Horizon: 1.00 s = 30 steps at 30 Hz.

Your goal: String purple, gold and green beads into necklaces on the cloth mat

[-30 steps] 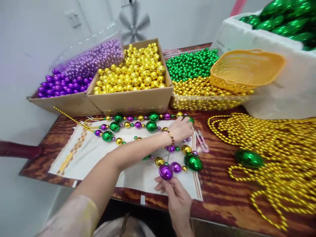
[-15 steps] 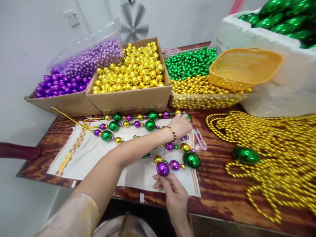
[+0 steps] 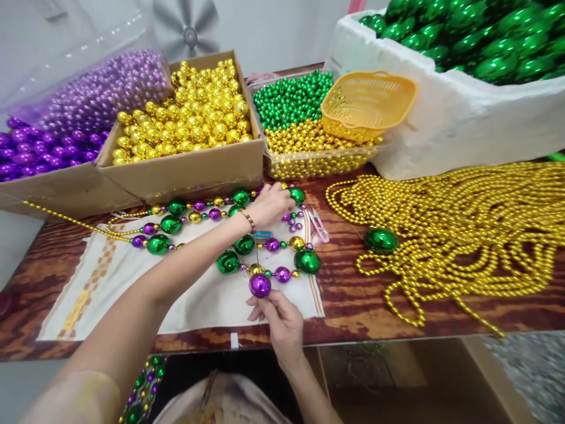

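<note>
Mid-stringing, pinching the purple bead [image 3: 260,285] in the right hand [image 3: 280,321], hold of the left hand [image 3: 272,203] on the strand [image 3: 194,216] unclear; probably needing a steady pull next.

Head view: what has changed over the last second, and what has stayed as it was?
Only the camera swung right, sliding the scene left in the picture. The left hand stays on the far bead string beside a green ball; the right hand still pinches the purple ball. Nothing was taken hold of or let go. Cardboard box, basket and gold strands have not moved.
</note>
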### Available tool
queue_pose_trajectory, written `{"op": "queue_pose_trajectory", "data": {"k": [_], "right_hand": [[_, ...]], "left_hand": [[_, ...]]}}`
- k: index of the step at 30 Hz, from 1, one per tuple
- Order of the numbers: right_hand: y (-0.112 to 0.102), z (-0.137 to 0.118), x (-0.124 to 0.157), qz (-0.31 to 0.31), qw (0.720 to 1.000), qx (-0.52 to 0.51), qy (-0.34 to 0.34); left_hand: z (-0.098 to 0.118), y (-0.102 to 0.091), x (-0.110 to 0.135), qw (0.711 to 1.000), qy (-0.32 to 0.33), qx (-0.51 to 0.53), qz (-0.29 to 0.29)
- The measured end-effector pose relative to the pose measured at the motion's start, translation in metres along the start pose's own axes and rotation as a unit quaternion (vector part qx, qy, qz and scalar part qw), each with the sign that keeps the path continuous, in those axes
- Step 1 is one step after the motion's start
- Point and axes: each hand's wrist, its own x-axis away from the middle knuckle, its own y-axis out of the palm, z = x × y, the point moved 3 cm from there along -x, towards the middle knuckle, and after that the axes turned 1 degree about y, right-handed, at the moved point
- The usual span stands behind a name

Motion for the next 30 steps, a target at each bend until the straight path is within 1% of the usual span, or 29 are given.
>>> {"op": "queue_pose_trajectory", "data": {"k": [2,4,6,9,13,16,18,22,25,28,30], "right_hand": [[-0.002,0.001,-0.001,0.015,1.000,-0.001,0.003],[-0.005,0.003,-0.001,0.039,0.999,-0.001,0.004],[-0.010,0.007,-0.001,0.053,0.999,0.006,0.005],[-0.017,0.015,0.001,0.061,0.998,0.026,0.011],[-0.023,0.026,0.002,0.078,0.996,0.049,0.024],[-0.022,0.028,0.001,0.071,0.996,0.050,0.031],[-0.019,0.028,0.000,0.066,0.996,0.044,0.039],[-0.016,0.026,-0.002,0.078,0.995,0.034,0.051],[-0.015,0.024,-0.003,0.084,0.995,0.036,0.046],[-0.015,0.022,-0.003,0.075,0.996,0.033,0.038],[-0.016,0.021,-0.004,0.074,0.996,0.025,0.035]], "left_hand": [[-0.017,-0.010,0.000,0.996,-0.074,0.031,0.042],[-0.030,-0.016,0.001,0.991,-0.111,0.058,0.053],[-0.033,-0.015,0.003,0.992,-0.105,0.070,0.030],[-0.024,-0.008,0.010,0.994,-0.087,0.059,-0.008],[-0.010,0.006,0.020,0.998,-0.061,0.019,-0.011],[-0.010,0.010,0.028,0.998,-0.056,0.025,-0.014],[-0.013,0.008,0.034,0.997,-0.056,0.057,-0.015],[-0.024,0.001,0.042,0.991,-0.071,0.113,-0.012],[-0.029,-0.003,0.047,0.991,-0.080,0.106,-0.001],[-0.032,-0.007,0.049,0.988,-0.120,0.091,0.023],[-0.032,-0.006,0.047,0.987,-0.132,0.086,0.026]]}}
